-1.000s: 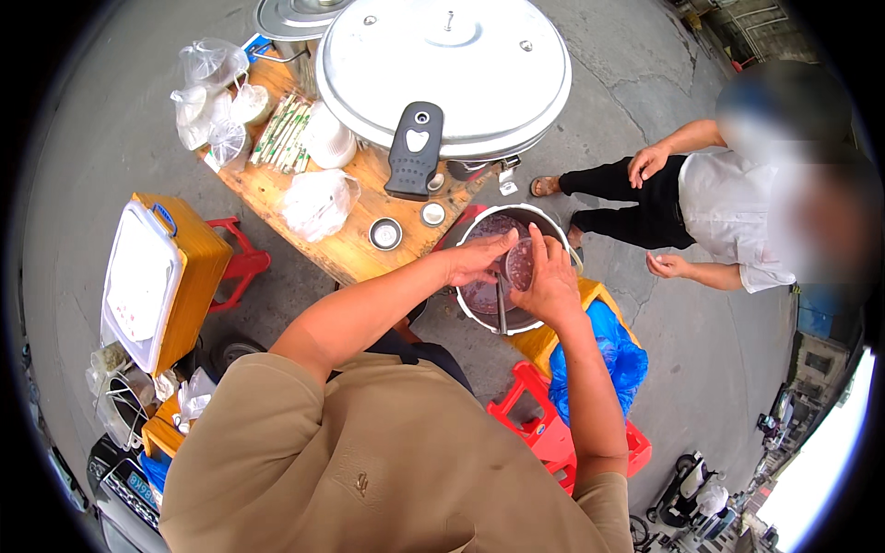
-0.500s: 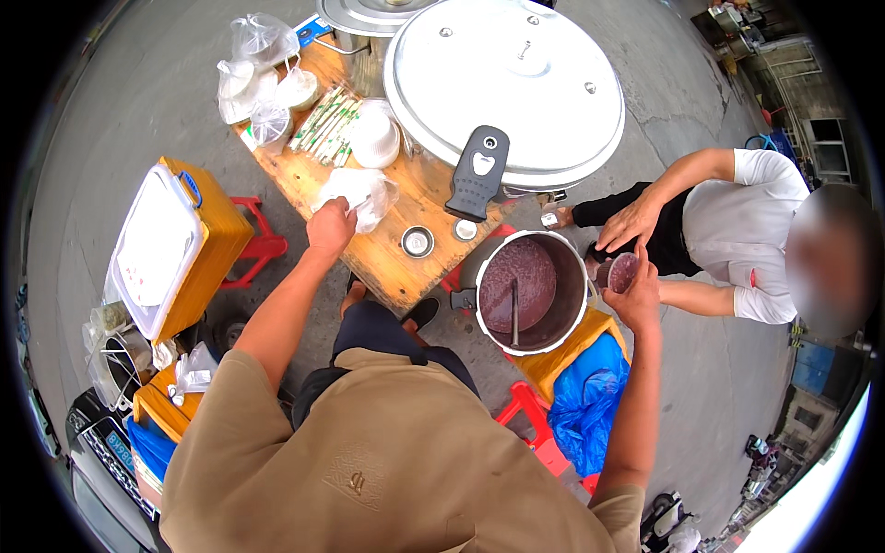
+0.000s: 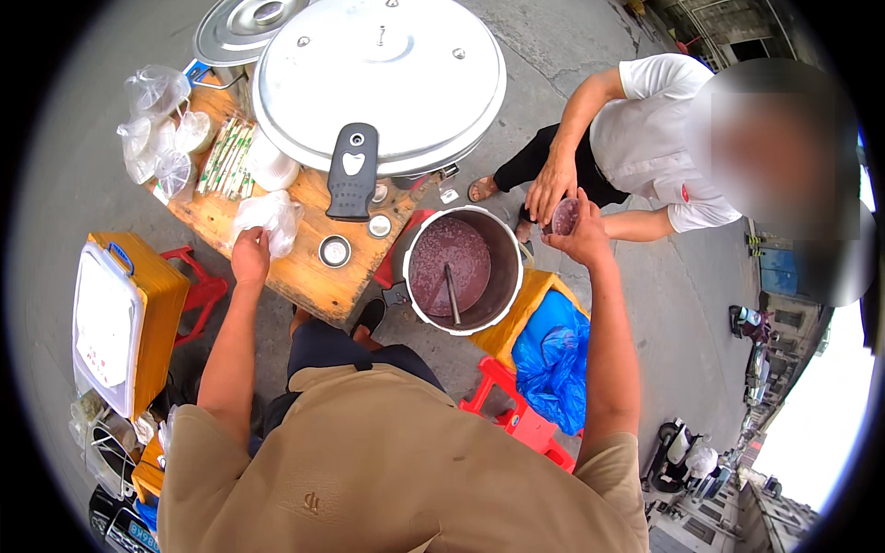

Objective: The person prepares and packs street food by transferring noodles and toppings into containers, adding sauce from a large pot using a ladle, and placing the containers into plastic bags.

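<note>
My right hand point(image 3: 588, 241) is wrapped round a clear cup point(image 3: 563, 217) of purplish porridge, held out to the right beyond the pot. The other person's hand point(image 3: 551, 187) is at the cup's far side and seems to touch it. Over the wooden table's near left part, my left hand point(image 3: 250, 257) pinches a thin white plastic bag point(image 3: 274, 219). Between my arms stands a deep metal pot point(image 3: 505, 267) of the same purplish porridge point(image 3: 442, 253), with a ladle handle point(image 3: 452, 293) leaning in it.
A large lidded pot point(image 3: 369, 83) with a dark handle stands on the wooden table point(image 3: 313, 286). Nearby are wrapped chopsticks point(image 3: 227, 158), stacked white bowls point(image 3: 272, 166) and a small metal tin point(image 3: 335, 251). Red stools point(image 3: 516, 419), blue plastic point(image 3: 553, 359) and a yellow box point(image 3: 152, 313) surround me.
The view has swung right, so the table and pots sit farther left. The cup in my right hand and the other person's hand have come closer together. My left hand still grips the bag.
</note>
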`<state>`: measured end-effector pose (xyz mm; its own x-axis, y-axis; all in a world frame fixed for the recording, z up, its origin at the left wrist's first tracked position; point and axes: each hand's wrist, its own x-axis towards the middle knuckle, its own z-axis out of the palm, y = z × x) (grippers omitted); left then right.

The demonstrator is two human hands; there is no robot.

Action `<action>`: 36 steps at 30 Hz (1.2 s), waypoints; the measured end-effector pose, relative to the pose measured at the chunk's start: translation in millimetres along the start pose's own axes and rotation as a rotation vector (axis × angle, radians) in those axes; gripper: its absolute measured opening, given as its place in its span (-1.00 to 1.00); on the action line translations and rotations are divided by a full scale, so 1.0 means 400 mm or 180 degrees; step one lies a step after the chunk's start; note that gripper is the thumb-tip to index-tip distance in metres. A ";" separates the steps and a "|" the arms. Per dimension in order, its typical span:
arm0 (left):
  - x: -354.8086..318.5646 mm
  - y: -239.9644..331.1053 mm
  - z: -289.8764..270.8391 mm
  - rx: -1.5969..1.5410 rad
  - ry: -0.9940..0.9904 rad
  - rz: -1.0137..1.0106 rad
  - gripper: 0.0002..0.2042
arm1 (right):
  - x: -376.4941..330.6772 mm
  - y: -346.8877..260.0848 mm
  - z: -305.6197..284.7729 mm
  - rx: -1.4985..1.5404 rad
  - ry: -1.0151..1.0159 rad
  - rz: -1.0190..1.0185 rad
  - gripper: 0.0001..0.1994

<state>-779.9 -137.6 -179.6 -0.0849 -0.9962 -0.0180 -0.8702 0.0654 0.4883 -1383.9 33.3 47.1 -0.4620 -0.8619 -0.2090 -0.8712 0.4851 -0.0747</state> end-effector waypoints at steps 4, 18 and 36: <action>-0.009 0.017 -0.038 -0.0184 -0.0334 -0.0168 -0.80 | 0.021 0.039 -0.013 -0.0216 0.0115 -0.0032 0.31; -0.013 0.034 -0.120 -0.2539 -0.1500 -0.2266 -0.81 | -0.229 -0.442 0.340 0.3431 -0.1135 0.0035 -0.68; 0.001 -0.103 -0.090 -0.3873 -0.2727 -0.2616 -0.84 | -0.178 -1.128 0.676 0.5223 -0.3482 0.1508 -0.85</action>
<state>-726.5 -142.6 -168.3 -0.4071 -0.4017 -0.8203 -0.0017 -0.8978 0.4405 -913.3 -84.3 -167.9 0.2589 -0.5244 -0.8112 0.4970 0.7924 -0.3537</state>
